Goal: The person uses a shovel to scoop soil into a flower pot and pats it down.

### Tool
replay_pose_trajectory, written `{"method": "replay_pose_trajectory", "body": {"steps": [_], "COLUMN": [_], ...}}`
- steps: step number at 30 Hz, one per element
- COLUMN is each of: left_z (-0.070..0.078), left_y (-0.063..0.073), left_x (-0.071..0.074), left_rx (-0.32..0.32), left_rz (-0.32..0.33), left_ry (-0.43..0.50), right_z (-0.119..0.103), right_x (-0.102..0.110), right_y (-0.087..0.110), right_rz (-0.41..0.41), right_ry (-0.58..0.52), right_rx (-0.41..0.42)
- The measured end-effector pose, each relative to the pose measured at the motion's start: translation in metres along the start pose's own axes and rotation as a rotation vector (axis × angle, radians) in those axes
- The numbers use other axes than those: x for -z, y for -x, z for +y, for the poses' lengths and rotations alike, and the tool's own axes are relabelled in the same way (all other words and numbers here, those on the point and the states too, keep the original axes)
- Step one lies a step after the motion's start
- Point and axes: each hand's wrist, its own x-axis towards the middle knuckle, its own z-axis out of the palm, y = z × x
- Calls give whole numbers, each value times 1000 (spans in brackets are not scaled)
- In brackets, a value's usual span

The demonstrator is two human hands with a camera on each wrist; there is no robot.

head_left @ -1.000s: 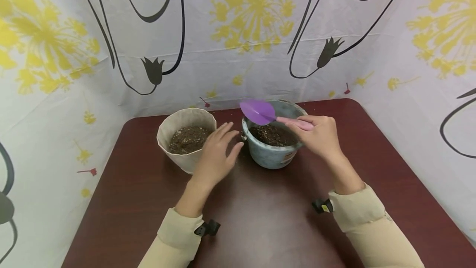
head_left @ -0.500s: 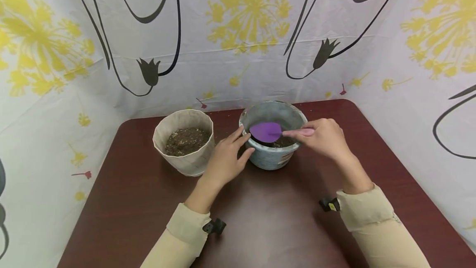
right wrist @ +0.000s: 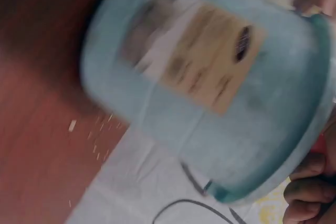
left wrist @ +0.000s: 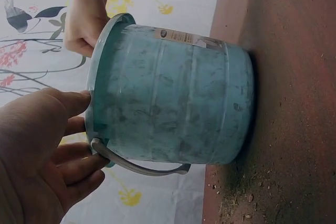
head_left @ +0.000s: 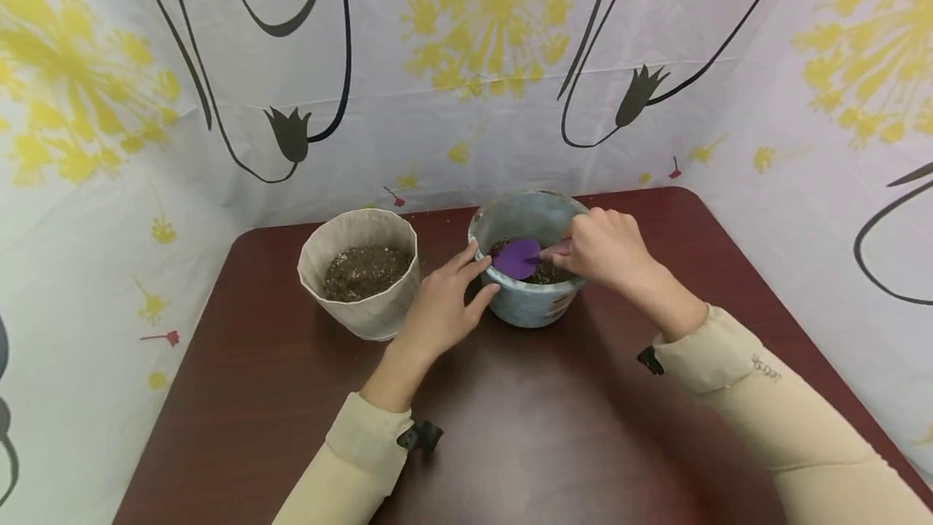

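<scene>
A light blue bucket [head_left: 526, 305] with dark soil in it stands toward the back of the table. My right hand [head_left: 608, 245] grips the pink handle of a trowel [head_left: 517, 259] over the bucket's mouth, its purple blade low inside near the left rim. My left hand [head_left: 443, 306] touches the bucket's left rim with relaxed, spread fingers. In the left wrist view the thumb [left wrist: 77, 102] lies at the rim and the other fingers reach beside the grey bail handle [left wrist: 142, 169]. A cream pot [head_left: 379, 314] with soil inside stands left of the bucket.
The dark red-brown table [head_left: 510, 444] has crumbs of soil [left wrist: 252, 198] scattered near the bucket. A patterned cloth [head_left: 452, 39] hangs behind and along both sides. A paper label [right wrist: 210, 56] is on the bucket's side.
My right hand has lowered the trowel from above the rim into the bucket, and its wrist has turned. My left hand has moved right, from beside the cream pot to the bucket's rim.
</scene>
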Motion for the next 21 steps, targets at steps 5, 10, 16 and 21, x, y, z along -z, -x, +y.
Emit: {"method": "replay_pose_trajectory", "body": {"steps": [5,10,16,21], "left_z": [-1,1,7,6], "left_y": [0,-2,-9,-12], "left_x": [2,3,4,-2], "left_rx": [-7,6,48,98], "left_rz": [8,6,19,7], "left_ry": [16,6,-37,-45], "right_z": [8,13,18,27], "right_x": [12,30,30,23], "right_y": [0,0,-12,-21], "right_rz": [4,40,253,242], "right_ry": [158,229,281,409], "right_rx": [64,165,387,544]}}
